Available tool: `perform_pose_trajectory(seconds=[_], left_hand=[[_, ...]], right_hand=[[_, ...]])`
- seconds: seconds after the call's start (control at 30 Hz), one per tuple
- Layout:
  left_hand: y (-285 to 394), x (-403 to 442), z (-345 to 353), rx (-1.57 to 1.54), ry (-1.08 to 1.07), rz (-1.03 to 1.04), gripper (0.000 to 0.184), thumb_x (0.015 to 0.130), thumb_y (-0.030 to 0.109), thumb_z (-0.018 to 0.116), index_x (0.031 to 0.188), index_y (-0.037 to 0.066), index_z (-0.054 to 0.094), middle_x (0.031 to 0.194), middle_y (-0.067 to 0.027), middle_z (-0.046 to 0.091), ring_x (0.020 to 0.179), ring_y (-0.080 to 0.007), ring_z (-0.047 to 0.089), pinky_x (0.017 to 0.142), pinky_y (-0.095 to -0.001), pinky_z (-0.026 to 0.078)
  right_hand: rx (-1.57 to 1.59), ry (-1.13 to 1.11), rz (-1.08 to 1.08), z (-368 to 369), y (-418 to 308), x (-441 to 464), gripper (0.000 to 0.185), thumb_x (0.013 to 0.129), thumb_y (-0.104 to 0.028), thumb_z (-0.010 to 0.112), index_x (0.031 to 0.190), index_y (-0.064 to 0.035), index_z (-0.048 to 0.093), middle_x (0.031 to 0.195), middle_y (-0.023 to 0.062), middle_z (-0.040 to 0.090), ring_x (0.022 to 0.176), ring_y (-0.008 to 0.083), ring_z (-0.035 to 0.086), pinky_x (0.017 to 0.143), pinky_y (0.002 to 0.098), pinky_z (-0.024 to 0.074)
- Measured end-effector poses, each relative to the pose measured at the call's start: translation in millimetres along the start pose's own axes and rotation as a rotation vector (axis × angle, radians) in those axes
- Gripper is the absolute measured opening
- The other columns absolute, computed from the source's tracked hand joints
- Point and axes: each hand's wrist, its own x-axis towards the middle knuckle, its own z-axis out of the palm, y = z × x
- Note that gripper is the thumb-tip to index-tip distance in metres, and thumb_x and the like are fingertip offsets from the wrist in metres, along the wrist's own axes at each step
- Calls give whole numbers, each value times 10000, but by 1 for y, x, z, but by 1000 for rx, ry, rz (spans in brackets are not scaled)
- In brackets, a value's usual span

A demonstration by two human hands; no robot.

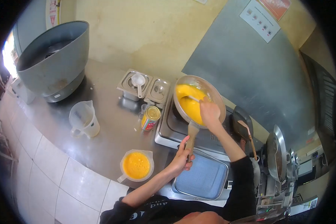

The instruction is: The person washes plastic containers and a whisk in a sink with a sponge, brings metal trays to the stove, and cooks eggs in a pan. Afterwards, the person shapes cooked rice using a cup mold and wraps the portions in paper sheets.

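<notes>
A frying pan is over the portable stove, with yellow beaten egg spread in it. My left hand is closed around the pan's handle. Over the pan, my right hand grips a thin pale utensil dipped in the egg; its head is mostly hidden, so I cannot tell its exact kind. To the left of my left forearm stands a plastic measuring jug of beaten egg with bubbles on top.
A food can stands left of the stove, near lidded steel containers with a white scoop. Farther left are a clear jug and a large grey bin-like vessel. A blue-lined tray lies before the stove; pans stand right.
</notes>
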Motion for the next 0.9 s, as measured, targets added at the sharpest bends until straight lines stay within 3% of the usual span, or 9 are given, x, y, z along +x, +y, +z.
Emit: perform_pose_trajectory(seconds=[0.07, 0.13, 0.33, 0.47, 0.53, 0.67, 0.73, 0.87, 0.9], left_hand=[[-2, 0, 0, -12, 7, 25, 523, 922, 196, 307, 1377, 367, 117, 731, -35, 415, 435, -78, 307, 392, -231, 300], [-6, 1, 0, -31, 11, 38, 520, 922, 196, 310, 1380, 350, 119, 732, -35, 418, 433, -79, 311, 389, -234, 302], [-12, 4, 3, -111, 55, 96, 486, 931, 206, 323, 1373, 300, 146, 721, -31, 422, 436, -81, 322, 400, -235, 299], [-13, 4, 6, -141, 49, 92, 459, 942, 232, 324, 1362, 298, 151, 723, -26, 423, 439, -82, 324, 413, -236, 301], [-10, 2, 8, -150, 61, 78, 444, 950, 252, 326, 1355, 300, 150, 722, -25, 423, 444, -79, 324, 415, -237, 300], [-10, 4, 3, -124, 43, 52, 445, 955, 269, 309, 1359, 346, 138, 755, -28, 447, 464, -78, 323, 448, -235, 306], [-10, 3, 0, -4, 50, 82, 456, 955, 284, 335, 1368, 261, 144, 792, -53, 497, 488, -117, 442, 446, -273, 393], [-14, -7, -9, 147, 93, 188, 467, 946, 293, 382, 1365, 174, 214, 862, -84, 541, 571, -155, 520, 518, -284, 451], [-24, -14, -13, 354, 206, 400, 467, 934, 281, 418, 1348, 133, 261, 898, -94, 548, 626, -156, 534, 551, -276, 459]], right_hand=[[-3, -20, 102, 6, 7, 15, 133, 765, -110, 536, 813, -59, 648, 801, 79, 613, 656, 229, 651, 565, 334, 519], [37, -359, 344, 9, 19, 27, 176, 807, -109, 517, 873, -56, 672, 830, 118, 659, 755, 255, 666, 623, 342, 533], [70, -447, 455, -9, 64, 5, 200, 800, -142, 522, 865, -26, 671, 888, 185, 651, 811, 329, 647, 687, 399, 524], [44, -496, 376, -62, 67, -22, 206, 781, -154, 540, 910, -64, 674, 892, 176, 651, 808, 331, 646, 700, 403, 520], [14, -667, 249, -77, 69, -36, 201, 773, -151, 557, 932, -128, 678, 894, 158, 645, 808, 319, 642, 698, 398, 516], [-48, -614, 134, -101, 40, -61, 203, 756, -129, 572, 917, -174, 686, 860, 131, 629, 792, 302, 639, 672, 390, 512], [63, -465, 95, -108, 19, -65, 186, 797, -123, 505, 871, -108, 675, 859, 138, 632, 781, 279, 651, 658, 372, 520], [71, -459, 198, -90, -7, -46, 285, 747, -58, 548, 983, -168, 665, 850, 132, 606, 754, 291, 634, 640, 377, 505], [71, -476, 195, -82, -6, -40, 285, 747, -58, 548, 983, -168, 665, 850, 132, 606, 754, 291, 634, 640, 377, 505]])
